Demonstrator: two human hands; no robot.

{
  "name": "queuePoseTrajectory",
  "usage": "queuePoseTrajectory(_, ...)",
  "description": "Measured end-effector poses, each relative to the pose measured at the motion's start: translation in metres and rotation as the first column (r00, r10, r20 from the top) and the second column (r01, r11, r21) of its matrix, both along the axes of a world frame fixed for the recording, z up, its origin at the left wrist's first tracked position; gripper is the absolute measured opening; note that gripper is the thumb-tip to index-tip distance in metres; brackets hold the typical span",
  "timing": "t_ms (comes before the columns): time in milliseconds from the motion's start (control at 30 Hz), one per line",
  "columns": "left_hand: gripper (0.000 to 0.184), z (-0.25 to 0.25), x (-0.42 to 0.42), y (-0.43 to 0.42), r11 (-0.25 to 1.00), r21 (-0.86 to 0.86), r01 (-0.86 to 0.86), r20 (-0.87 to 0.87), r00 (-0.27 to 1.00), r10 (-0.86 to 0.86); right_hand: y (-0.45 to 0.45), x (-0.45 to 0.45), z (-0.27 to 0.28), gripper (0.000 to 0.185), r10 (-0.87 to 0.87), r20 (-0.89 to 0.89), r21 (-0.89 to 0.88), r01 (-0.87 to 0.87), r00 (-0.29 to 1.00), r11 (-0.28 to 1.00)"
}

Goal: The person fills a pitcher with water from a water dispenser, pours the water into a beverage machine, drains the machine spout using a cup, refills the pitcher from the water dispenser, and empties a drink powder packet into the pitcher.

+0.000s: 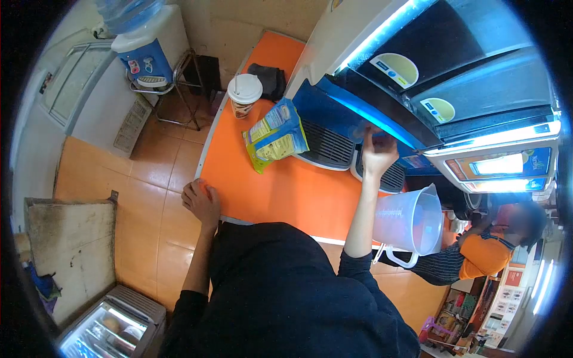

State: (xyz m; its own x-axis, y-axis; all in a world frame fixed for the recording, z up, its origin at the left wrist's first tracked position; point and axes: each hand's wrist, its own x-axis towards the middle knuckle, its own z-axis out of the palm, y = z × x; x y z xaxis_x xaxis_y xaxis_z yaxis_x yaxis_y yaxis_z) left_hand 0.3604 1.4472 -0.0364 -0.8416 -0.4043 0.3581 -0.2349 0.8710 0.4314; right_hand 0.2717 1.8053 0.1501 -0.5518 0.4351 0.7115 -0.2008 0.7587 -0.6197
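Note:
My right hand [379, 153] is raised under the front of the drink machine [370, 110], above a black slotted drip tray [391, 176]. Its fingers are bent, and whatever lies at their tips is too small to make out. At the counter's left edge rests my left hand [202, 200], its fingers curled around something orange, hard to tell apart from the counter. A clear measuring jug [406, 221] stands beside my right forearm. A green and yellow packet [276, 136] lies on the orange counter [268, 194], left of another drip tray [325, 145].
A white-lidded cup [243, 95] and a dark item [268, 81] stand at the counter's far end. Beyond the floor is a water dispenser [146, 53] on a metal stand. A person in orange [486, 255] is at the right. A glass-topped case [113, 325] stands lower left.

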Motion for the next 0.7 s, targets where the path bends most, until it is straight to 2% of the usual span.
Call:
queuePoseTrajectory(100,0.028,0.001,0.001,0.0,1.0,-0.005,-0.005,0.021,1.0,0.005,-0.008,0.001,0.006,0.017,0.056,-0.046,-0.101,-0.06,0.997,0.993)
queuePoseTrajectory(167,0.027,0.001,0.001,0.0,1.0,-0.008,-0.003,0.016,1.0,0.003,-0.006,0.002,0.005,0.018,0.0,0.012,-0.035,0.0,1.0,0.999)
queuePoseTrajectory(267,0.027,0.003,0.001,0.0,1.0,-0.012,0.006,-0.004,1.0,-0.006,0.002,0.001,-0.005,0.02,-0.019,0.01,0.006,0.019,1.0,1.0)
queuePoseTrajectory(400,0.027,-0.001,0.001,0.0,1.0,0.008,0.007,0.009,1.0,-0.007,0.012,0.0,-0.021,0.022,-0.056,0.041,-0.034,0.058,0.998,0.998)
queuePoseTrajectory(467,0.027,-0.002,0.0,0.0,1.0,0.011,0.006,0.007,1.0,-0.006,0.004,0.005,-0.014,0.024,-0.107,0.079,0.005,0.107,0.991,0.994)
queuePoseTrajectory(700,0.028,-0.001,0.001,-0.001,1.0,0.001,0.016,0.003,1.0,-0.016,0.008,0.025,-0.03,0.039,-0.076,0.166,0.065,0.066,0.983,0.996)
